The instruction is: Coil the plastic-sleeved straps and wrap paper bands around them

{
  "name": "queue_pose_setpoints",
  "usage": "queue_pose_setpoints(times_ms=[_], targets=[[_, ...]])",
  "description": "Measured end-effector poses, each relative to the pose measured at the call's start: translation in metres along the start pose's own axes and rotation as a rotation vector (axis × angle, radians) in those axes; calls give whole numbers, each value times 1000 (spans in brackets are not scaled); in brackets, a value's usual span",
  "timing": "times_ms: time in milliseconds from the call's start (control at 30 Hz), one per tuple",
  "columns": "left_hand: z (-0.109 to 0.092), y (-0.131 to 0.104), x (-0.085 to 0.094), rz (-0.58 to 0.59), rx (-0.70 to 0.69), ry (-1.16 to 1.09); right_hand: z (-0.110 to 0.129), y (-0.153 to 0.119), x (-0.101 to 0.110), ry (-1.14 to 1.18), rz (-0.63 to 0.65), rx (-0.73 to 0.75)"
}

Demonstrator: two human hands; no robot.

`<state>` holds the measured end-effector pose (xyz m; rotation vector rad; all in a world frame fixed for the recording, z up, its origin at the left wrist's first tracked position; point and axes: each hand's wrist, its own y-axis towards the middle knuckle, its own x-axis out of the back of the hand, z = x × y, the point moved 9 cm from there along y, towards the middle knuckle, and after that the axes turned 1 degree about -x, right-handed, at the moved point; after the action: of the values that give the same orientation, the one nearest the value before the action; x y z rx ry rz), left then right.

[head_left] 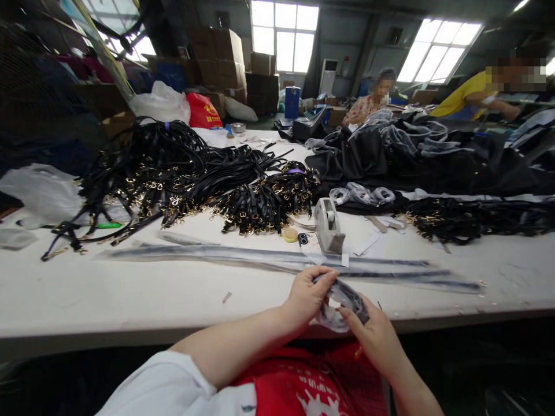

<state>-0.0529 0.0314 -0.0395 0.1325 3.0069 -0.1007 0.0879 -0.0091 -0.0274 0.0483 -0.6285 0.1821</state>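
Observation:
Between my two hands is a coiled black strap (352, 299) in clear plastic wrap, held just over the table's front edge. My left hand (309, 294) pinches the coil's upper left side, thumb on top. Gripping the right side is my right hand (376, 330), its thumb inside the ring and its other fingers hidden behind. Long straps in clear sleeves (260, 255) lie flat across the table just beyond. A tape dispenser (330, 226) stands past them, with a piece of tape hanging from its front. Beside it a phone (311, 241) lies partly under a bit of tape.
Black straps with gold clasps (173, 173) are heaped at the left, with bundled short straps (251, 208) nearer the middle. Several wrapped coils (362, 195) sit behind the dispenser. Black bags (416, 156) are piled at the right. Two co-workers are beyond the table.

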Motion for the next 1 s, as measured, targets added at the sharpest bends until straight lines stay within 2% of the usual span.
queue_pose_setpoints(times_ms=[67,200,267,367,433,500,567,633,733,800,867,1000], targets=[[2,-2,-1,80,-9,82,0,0,-3,76,89,8],[-6,-20,-18,450,-110,443,2,-5,-26,182,376,-4],[-1,-35,-21,577,-121,586,3,-11,-44,236,494,-43],[14,-52,-17,610,-89,596,7,-18,-66,323,573,-54],[31,-60,-8,559,-35,508,5,-21,-72,316,592,-23],[48,-67,3,497,37,449,-8,-19,-70,253,603,-23],[61,-73,13,466,86,439,-33,-4,-49,130,499,-67],[65,-77,17,483,111,446,-61,23,-13,-19,286,-116],[61,-81,16,554,143,444,-91,68,37,-202,15,-189],[52,-84,11,623,141,407,-99,98,56,-314,-92,-226],[43,-88,7,684,130,371,-100,124,60,-431,-146,-257],[35,-93,9,715,134,369,-99,159,36,-638,-118,-330]])
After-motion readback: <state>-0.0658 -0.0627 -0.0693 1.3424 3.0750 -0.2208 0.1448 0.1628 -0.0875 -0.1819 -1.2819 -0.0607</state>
